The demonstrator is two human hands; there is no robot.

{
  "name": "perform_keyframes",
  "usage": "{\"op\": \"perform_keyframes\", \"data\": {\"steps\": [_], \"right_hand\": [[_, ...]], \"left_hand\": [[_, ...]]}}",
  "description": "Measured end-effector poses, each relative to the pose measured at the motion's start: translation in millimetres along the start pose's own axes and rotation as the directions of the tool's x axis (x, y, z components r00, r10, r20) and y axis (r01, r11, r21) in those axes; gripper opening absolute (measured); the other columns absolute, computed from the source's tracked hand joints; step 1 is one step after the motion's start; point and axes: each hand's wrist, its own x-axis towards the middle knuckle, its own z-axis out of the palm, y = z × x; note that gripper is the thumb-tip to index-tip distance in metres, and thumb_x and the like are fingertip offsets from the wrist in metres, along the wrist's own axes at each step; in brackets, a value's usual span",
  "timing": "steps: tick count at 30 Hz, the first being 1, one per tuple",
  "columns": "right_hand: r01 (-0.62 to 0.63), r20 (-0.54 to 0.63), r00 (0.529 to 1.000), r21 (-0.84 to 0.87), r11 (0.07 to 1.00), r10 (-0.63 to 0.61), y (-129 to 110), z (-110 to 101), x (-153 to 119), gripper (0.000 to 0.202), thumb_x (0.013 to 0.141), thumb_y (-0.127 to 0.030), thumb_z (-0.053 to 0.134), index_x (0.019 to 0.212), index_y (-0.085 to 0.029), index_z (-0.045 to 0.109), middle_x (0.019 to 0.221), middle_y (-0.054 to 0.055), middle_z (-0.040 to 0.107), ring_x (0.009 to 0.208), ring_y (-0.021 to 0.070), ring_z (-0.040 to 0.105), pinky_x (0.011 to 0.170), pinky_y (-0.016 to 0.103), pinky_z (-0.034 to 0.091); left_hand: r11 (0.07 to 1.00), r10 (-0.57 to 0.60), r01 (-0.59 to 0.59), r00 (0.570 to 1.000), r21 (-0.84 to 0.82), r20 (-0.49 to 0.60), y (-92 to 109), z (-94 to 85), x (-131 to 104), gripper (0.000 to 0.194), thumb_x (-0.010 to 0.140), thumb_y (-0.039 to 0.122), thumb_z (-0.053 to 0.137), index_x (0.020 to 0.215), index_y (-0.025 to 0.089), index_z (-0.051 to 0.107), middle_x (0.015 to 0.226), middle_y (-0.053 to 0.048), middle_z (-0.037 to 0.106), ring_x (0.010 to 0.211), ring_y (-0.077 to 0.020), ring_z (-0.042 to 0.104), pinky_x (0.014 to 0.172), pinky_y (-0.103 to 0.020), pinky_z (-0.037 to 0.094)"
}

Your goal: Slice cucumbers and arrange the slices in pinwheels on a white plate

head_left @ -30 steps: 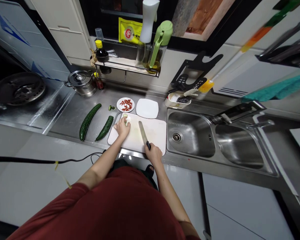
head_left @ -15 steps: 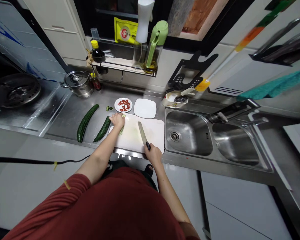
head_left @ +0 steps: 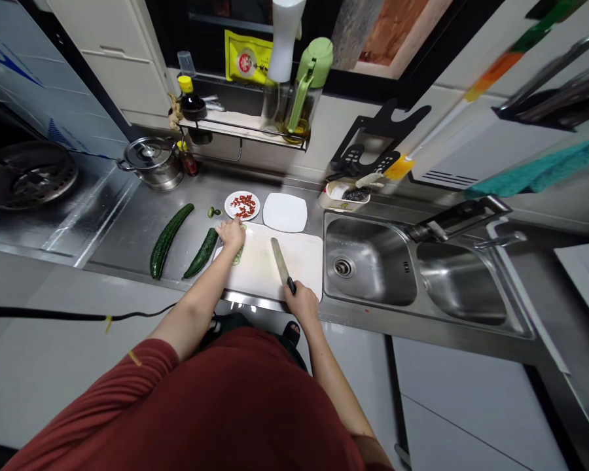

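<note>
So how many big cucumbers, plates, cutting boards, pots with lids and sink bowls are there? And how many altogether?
Big cucumbers: 2
Plates: 2
Cutting board: 1
Pot with a lid: 1
Sink bowls: 2
Total: 8

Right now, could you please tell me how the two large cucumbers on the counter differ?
The left cucumber is longer, while the right cucumber is shorter. The left cucumber lies nearer the pot; the right cucumber lies beside the cutting board, close to the left hand. Both are dark green and lie slantwise on the metal counter.
</note>
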Motion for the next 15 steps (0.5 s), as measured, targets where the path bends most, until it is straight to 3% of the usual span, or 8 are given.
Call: {"op": "perform_keyframes", "data": {"steps": [8,15], "right_hand": [[-0.009,0.012,1.0,-0.002,1.0,0.009,-1,1,0,0.041,0.095,-0.048,0.037,0.105,-0.019,0.065,0.095,0.01,0.07,0.092,0.0237,0.066,0.074,0.028,0.041],[-0.012,0.013,1.0,0.0,1.0,0.012,0,1,-2,0.041,0.095,-0.047,0.037,0.108,-0.019,0.065,0.096,0.011,0.07,0.093,0.0236,0.065,0.075,0.029,0.041]], "left_hand": [[0.996,-0.001,0.0,1.0,-0.087,-0.018,11,-5.0,-9,0.022,0.087,0.022,0.045,0.094,0.027,0.065,0.1,-0.006,0.069,0.104,-0.0264,0.053,0.088,-0.043,0.027],[0.979,0.08,-0.056,0.99,-0.194,0.118,22,-1.6,-32,0.018,0.081,0.024,0.053,0.091,0.03,0.067,0.093,0.0,0.072,0.099,-0.0218,0.058,0.089,-0.04,0.028]]}}
